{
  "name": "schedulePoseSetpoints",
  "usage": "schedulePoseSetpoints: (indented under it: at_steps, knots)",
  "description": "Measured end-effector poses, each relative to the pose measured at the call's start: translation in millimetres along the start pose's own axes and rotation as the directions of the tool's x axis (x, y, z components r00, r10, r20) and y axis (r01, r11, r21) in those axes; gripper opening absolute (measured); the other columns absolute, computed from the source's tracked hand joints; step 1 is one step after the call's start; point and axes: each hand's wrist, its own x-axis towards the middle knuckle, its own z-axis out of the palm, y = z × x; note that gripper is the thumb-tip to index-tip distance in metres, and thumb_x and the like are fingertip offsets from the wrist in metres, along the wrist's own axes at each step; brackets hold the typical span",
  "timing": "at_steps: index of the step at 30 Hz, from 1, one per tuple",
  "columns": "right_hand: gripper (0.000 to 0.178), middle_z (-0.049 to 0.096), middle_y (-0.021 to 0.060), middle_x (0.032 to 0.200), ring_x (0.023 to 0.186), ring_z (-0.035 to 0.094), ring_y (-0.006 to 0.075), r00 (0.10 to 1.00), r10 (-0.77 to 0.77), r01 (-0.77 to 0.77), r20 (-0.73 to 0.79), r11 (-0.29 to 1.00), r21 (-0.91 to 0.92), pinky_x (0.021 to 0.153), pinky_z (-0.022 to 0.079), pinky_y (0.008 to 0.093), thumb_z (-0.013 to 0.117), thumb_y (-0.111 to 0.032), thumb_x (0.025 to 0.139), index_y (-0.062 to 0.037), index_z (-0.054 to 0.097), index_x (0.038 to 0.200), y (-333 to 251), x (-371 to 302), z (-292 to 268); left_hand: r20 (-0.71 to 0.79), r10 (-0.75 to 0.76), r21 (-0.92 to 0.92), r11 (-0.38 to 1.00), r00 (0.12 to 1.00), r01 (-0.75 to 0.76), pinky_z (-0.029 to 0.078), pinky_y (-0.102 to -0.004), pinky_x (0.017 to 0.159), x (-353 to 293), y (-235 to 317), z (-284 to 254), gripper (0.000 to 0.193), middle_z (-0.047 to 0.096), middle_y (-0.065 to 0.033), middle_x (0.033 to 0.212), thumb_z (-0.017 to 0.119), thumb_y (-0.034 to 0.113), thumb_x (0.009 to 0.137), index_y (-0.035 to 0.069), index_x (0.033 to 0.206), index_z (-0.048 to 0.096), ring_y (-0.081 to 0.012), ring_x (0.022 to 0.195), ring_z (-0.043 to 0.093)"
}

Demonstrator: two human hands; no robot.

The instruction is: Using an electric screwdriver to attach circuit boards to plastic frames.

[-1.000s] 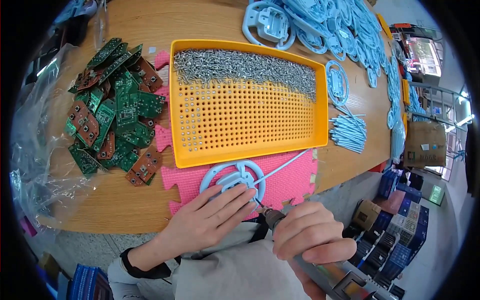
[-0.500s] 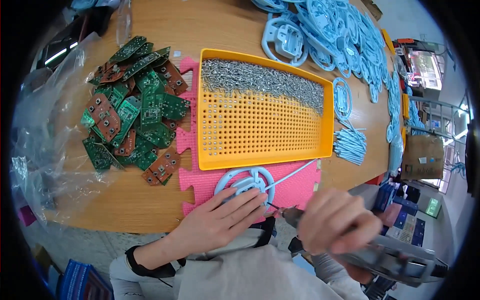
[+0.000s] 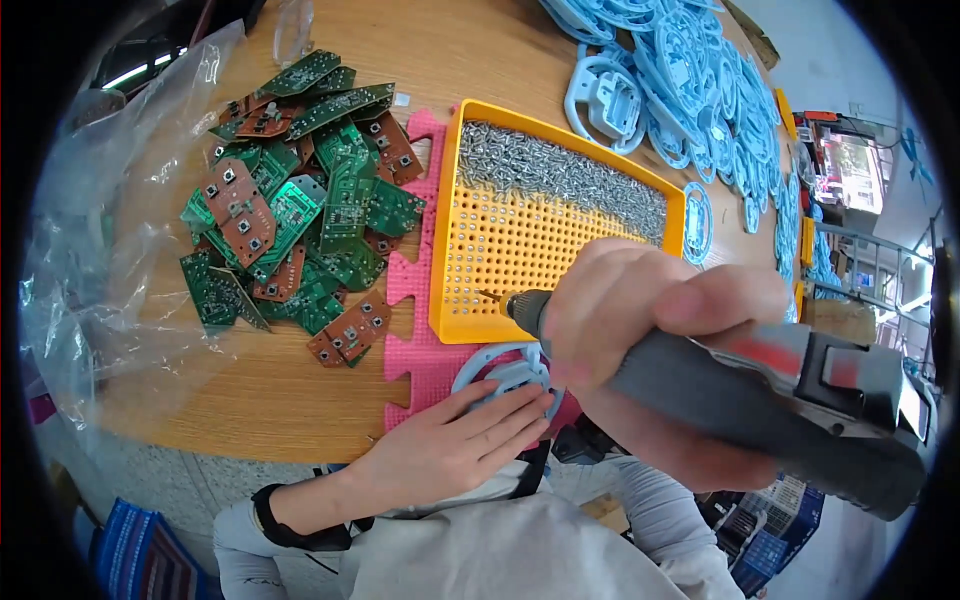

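My left hand (image 3: 450, 440) lies flat with fingers stretched out over a light blue ring-shaped plastic housing (image 3: 513, 370), pressing it against the pink foam mat (image 3: 425, 365). Wrapped in my right hand (image 3: 640, 330) is a dark electric screwdriver (image 3: 770, 410), its body slanting to the lower right. The thin bit points left, over the lower left part of the yellow perforated tray (image 3: 540, 232). Whether its tip touches the tray or carries a screw, I cannot tell. Small silver screws (image 3: 560, 170) are heaped along the tray's far side; some holes at its left hold screws.
Left of the tray lies a pile of green and brown circuit boards (image 3: 345, 190), beside a clear plastic bag (image 3: 130, 230). Many light blue housings (image 3: 690, 90) are heaped at the far right. One blue ring piece (image 3: 697, 222) sits against the tray's right side.
My right hand has lifted the screwdriver away from the housing and brought its bit up and left over the tray. My left hand stays on the housing. The view has shifted slightly.
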Motion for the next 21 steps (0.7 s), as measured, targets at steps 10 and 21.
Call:
schedulePoseSetpoints:
  at_steps: [10,21]
  knots:
    - [0.072,0.058,0.0082,0.065,0.048,0.054,0.0174,0.998,0.061,-0.061,0.024,0.998,-0.016,0.045,0.043,0.0267,0.050,-0.068,0.083,-0.0012,0.042,0.108,1,-3,1,-0.022,0.005,0.009,1.000,1.000,-0.005,0.035,-0.0365,0.107,0,0,2,0.047,0.049,-0.0076,0.138,0.051,0.017,0.081,0.005,0.126,0.055,-0.0203,0.131,0.041]
    - [0.067,0.058,0.0050,0.064,0.046,0.052,0.0142,0.982,-0.083,0.079,-0.168,0.996,-0.032,0.045,0.043,0.0272,0.051,-0.064,0.086,-0.0017,0.043,0.108,-22,0,14,-0.023,0.007,0.022,1.000,1.000,-0.007,0.032,-0.0371,0.109,-1,2,2,0.048,0.048,-0.0063,0.139,0.052,0.017,0.080,0.006,0.127,0.055,-0.0197,0.133,0.039]
